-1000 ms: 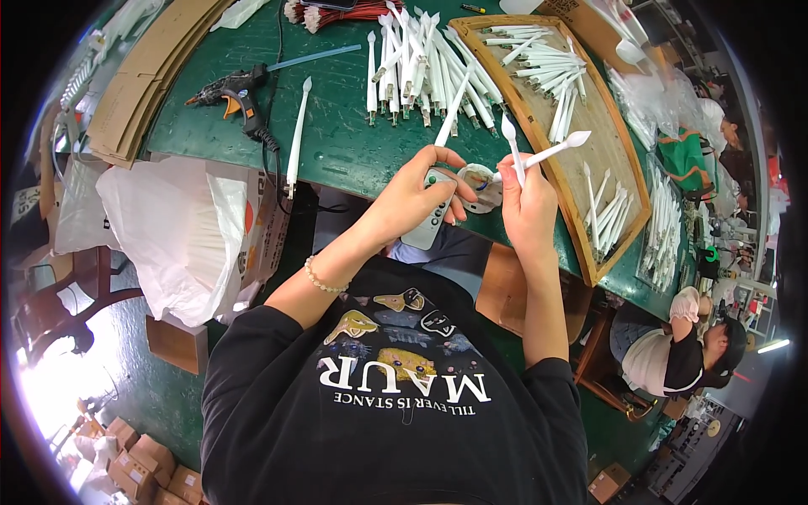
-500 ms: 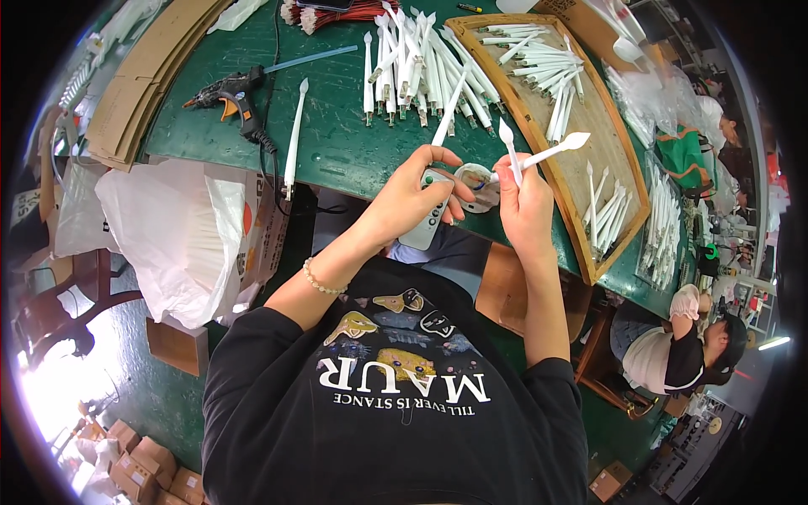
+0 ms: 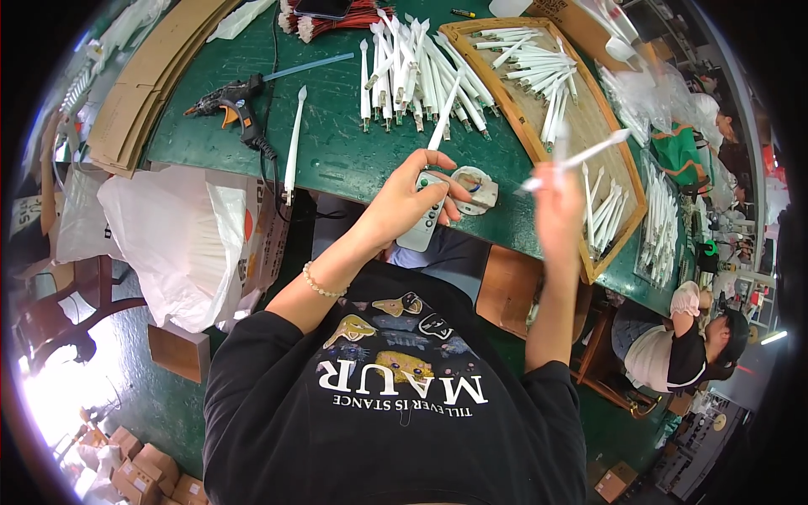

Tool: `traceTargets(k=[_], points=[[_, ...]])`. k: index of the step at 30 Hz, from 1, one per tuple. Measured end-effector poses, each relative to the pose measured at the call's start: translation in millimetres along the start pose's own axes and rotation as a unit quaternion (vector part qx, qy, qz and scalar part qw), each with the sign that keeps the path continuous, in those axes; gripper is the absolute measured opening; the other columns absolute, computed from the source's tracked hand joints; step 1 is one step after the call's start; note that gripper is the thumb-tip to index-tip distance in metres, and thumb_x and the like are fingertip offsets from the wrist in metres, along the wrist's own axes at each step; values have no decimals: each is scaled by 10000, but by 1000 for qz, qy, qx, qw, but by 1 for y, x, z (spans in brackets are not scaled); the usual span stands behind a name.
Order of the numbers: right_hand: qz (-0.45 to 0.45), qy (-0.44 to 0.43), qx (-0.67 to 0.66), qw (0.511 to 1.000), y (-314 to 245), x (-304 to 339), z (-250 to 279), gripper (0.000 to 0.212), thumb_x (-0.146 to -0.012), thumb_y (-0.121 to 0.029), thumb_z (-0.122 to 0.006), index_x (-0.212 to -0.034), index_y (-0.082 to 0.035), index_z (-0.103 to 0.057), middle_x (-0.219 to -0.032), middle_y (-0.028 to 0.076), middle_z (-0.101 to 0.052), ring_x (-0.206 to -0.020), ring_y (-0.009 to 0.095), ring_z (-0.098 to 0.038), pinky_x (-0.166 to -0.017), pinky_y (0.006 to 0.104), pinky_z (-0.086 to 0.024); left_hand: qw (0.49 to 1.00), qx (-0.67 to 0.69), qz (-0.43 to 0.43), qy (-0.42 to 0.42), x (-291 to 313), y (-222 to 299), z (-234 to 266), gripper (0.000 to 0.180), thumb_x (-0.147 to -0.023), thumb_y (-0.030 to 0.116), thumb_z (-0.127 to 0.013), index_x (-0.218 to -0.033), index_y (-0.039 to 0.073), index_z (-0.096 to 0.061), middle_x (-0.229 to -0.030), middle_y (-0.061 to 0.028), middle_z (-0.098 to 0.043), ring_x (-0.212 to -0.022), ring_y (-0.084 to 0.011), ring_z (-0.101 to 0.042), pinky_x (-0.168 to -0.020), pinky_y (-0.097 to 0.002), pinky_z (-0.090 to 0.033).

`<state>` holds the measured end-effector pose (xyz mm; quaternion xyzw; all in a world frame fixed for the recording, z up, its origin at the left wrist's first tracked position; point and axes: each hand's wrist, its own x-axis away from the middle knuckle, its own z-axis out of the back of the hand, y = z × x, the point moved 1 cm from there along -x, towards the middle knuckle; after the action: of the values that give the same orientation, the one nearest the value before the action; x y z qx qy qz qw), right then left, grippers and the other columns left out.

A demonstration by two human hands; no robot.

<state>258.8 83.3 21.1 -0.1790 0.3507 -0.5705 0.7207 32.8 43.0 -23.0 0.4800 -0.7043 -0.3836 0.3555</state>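
My left hand (image 3: pixel 410 198) is closed around a light grey remote control (image 3: pixel 418 227) with a green button and several dark ones, at the table's front edge. A white flame-tipped candle stick (image 3: pixel 444 114) reaches up from behind its fingers; whether they grip it, I cannot make out. My right hand (image 3: pixel 558 210), smeared by motion, is closed on white candle sticks (image 3: pixel 596 151), one pointing right and another blurred upward. Between the hands lies a round whitish disc (image 3: pixel 476 190) with a dark ring. Beyond them a pile of candle sticks (image 3: pixel 412 76) covers the table.
At the right stands a wooden-framed tray (image 3: pixel 539 139) with more candle sticks. A glue gun (image 3: pixel 240 105) with a blue glue stick and one single candle stick (image 3: pixel 295 143) lie left. Cardboard sheets (image 3: pixel 151 84) line the left edge. A person (image 3: pixel 673 345) sits at the far right.
My right hand has moved right with the candle sticks, away from the disc and toward the wooden tray. My left hand stays nearly in place with the remote control.
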Motion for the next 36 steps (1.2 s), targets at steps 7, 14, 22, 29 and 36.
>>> traceTargets(k=[7,14,22,29,36], points=[[-110,-13,426,898,113,-9,116,492,-977,-445,-482,-943,30,-604,-718,184,-579,-634,299,-553,-620,410,-435,1000,-9,-6,-5,0,1,-1,288,-930,46,-470,-1207,4,-404,-1003,-167,-659,-761,-143,-623,-671,-263,-510],[-17,128,61,990,50,-2,70,386,-1038,-297,-400,-930,-5,-629,-677,30,-546,-569,110,-452,-529,270,-366,1000,-7,-2,-1,1,3,-1,317,-902,29,-456,-1208,-23,-390,-982,-171,-654,-758,-168,-641,-673,-283,-521],[-19,-58,-210,976,-19,10,-20,240,-1016,-188,-482,-940,15,-586,-830,54,-619,-656,86,-545,-602,217,-465,1000,-5,-3,0,1,1,-2,297,-924,53,-479,-1206,-2,-405,-1002,-171,-659,-762,-148,-629,-672,-264,-510],[-48,-164,-146,974,-28,9,-7,172,-983,-150,-545,-954,11,-597,-845,44,-626,-699,92,-565,-675,227,-473,1000,-3,-5,1,2,1,-1,294,-924,54,-480,-1204,2,-406,-992,-166,-663,-760,-146,-629,-671,-259,-511],[-4,-42,-82,996,-16,5,-28,211,-876,-172,-709,-871,13,-606,-680,63,-597,-573,116,-541,-550,265,-441,1000,-8,0,2,1,0,-1,288,-924,40,-472,-1203,7,-408,-990,-166,-662,-757,-145,-629,-667,-263,-512]])
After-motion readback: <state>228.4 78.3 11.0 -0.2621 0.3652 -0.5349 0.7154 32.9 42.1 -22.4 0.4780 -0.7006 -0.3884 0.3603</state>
